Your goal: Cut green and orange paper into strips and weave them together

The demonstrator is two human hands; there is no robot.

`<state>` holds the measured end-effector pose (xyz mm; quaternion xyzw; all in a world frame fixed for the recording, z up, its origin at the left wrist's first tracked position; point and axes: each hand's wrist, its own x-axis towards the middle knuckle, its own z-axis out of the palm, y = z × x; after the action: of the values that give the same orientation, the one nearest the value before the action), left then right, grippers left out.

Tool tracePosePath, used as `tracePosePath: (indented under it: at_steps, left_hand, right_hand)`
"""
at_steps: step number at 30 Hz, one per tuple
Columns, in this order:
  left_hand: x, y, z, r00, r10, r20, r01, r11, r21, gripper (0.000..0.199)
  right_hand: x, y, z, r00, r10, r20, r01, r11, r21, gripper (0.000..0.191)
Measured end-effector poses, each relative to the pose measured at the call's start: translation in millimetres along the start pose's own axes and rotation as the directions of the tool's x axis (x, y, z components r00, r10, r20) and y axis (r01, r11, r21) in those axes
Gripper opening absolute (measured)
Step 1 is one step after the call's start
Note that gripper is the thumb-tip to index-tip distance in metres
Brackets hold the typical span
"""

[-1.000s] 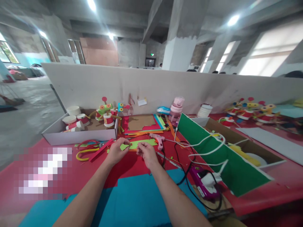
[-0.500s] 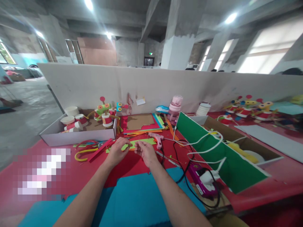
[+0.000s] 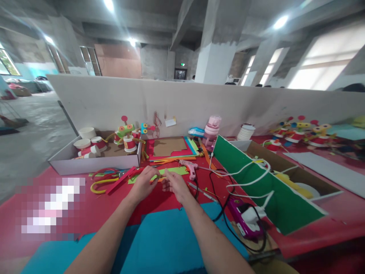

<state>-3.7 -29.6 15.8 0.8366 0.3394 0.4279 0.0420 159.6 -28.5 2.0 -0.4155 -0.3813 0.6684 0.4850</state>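
My left hand and my right hand are close together above the red table, fingertips nearly meeting. Both are closed in a pinch; whatever is between the fingers is too small to make out. Behind and beneath them lie light green paper pieces, with a bit of orange paper showing. A pink glue gun rests just beyond my right hand. Left of my left hand are a red paper strip and scissors with a curved yellow handle.
A shallow box at left holds paper cups and a green-headed cup figure. Coloured sheets are stacked behind. At right stand a green-sided box and a purple power strip with cables. Blue cloth covers the front.
The fingers of both hands have shifted slightly against each other, and my right fingers have straightened a little. The surroundings look the same apart from a small camera shift.
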Motion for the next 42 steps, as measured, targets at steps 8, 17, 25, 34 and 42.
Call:
tracePosePath:
  at_steps: [8,17,25,34,42]
  left_hand:
    - [-2,-3,2.0,0.99,-0.139,-0.025,0.134,0.981,-0.138,0.022]
    - [1,-6,2.9,0.885,-0.462,0.062,0.441,0.786,-0.433,0.023]
    - [1,0,4.3,0.888,-0.458,0.047,0.44,0.814,-0.379,0.019]
    - [1,3,3.9,0.909,-0.416,0.026,0.398,0.849,-0.348,0.017]
    - [0,2,4.9,0.913,-0.406,0.041,0.392,0.846,-0.362,0.017]
  right_hand:
    - [-3,-3,3,0.989,-0.08,0.128,0.046,0.967,0.249,0.037]
    - [1,-2,5,0.948,-0.318,-0.006,0.318,0.946,0.063,0.027]
    - [5,5,3,0.922,-0.384,0.051,0.387,0.917,-0.097,0.025]
    - [4,4,3,0.899,-0.426,0.099,0.437,0.879,-0.192,0.02]
    - [4,3,2,0.935,-0.339,0.102,0.349,0.931,-0.11,0.027]
